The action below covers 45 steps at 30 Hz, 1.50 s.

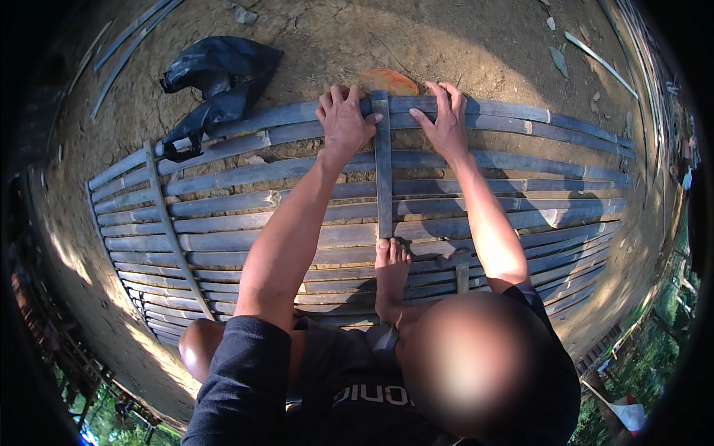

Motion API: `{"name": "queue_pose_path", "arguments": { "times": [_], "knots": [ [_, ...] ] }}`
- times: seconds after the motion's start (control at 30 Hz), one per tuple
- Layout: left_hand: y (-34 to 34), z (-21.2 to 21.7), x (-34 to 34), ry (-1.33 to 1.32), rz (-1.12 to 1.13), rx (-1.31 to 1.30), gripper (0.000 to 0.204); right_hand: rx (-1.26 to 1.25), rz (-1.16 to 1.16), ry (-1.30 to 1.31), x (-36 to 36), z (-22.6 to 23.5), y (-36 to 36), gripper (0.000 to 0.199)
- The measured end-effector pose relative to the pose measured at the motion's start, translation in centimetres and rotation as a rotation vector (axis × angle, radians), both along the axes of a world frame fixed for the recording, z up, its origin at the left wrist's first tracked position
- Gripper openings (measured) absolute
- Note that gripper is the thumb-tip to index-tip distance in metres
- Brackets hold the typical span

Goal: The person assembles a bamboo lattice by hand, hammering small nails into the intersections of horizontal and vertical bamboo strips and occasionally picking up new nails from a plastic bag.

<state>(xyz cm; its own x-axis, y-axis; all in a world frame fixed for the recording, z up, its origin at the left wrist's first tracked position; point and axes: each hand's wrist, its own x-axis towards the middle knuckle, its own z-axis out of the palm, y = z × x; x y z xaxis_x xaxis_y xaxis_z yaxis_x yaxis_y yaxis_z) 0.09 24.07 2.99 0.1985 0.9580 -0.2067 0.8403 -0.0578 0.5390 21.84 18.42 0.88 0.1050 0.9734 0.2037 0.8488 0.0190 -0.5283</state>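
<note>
A panel of long, dark bamboo slats (223, 202) lies across the ground before me. A flat bamboo crosspiece (383, 171) runs over the slats at the middle, away from me. My left hand (343, 123) is closed over the farthest slats just left of the crosspiece, fingers curled over the edge and thumb near the crosspiece. On its right side, my right hand (445, 123) grips the far slats, with its fingers bent over the edge and its thumb set apart. My bare foot (391, 273) rests on the panel, toes at the crosspiece's near end.
A crumpled black plastic bag (223, 67) lies over the panel's far left edge. Another crosspiece (169, 223) spans the left part. An orange-brown leaf (390, 80) lies beyond the crosspiece on bare earth (327, 37). Loose strips (134, 41) lie far left, and long poles (647, 67) far right.
</note>
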Motion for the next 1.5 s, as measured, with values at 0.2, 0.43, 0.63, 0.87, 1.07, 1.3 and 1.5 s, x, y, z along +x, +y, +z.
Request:
{"name": "queue_pose_path", "arguments": {
  "times": [0.2, 0.43, 0.63, 0.87, 1.07, 1.3, 1.5],
  "knots": [
    [0.1, 0.0, 0.0, 0.007, 0.0, 0.004, 0.055, -0.04, 0.058, -0.133, -0.4, -0.3, -3.6, 0.05],
    [0.3, -0.1, 0.0, 0.009, -0.014, 0.019, 0.057, 0.011, 0.171, -0.34, -0.2, 0.2, -2.7, 0.046],
    [0.7, 0.2, -0.3, 0.002, -0.022, -0.009, 0.059, -0.037, 0.35, -0.382, 1.2, 0.3, -1.3, 0.043],
    [0.5, -0.2, -0.3, 0.037, -0.025, -0.03, 0.058, -0.009, 0.194, -0.236, 0.0, 0.4, -3.0, 0.047],
    [0.3, -0.8, -0.3, 0.042, -0.035, 0.021, 0.056, 0.091, 0.426, -0.524, 1.3, 0.9, -1.4, 0.037],
    [0.5, -1.1, -0.1, 0.046, -0.039, 0.038, 0.057, 0.152, 0.613, -0.695, 2.5, 1.4, 0.0, 0.029],
    [0.3, -0.5, -0.2, 0.021, -0.004, 0.034, 0.059, 0.184, 0.601, -0.692, 2.0, 1.6, -0.2, 0.033]
  ]
}}
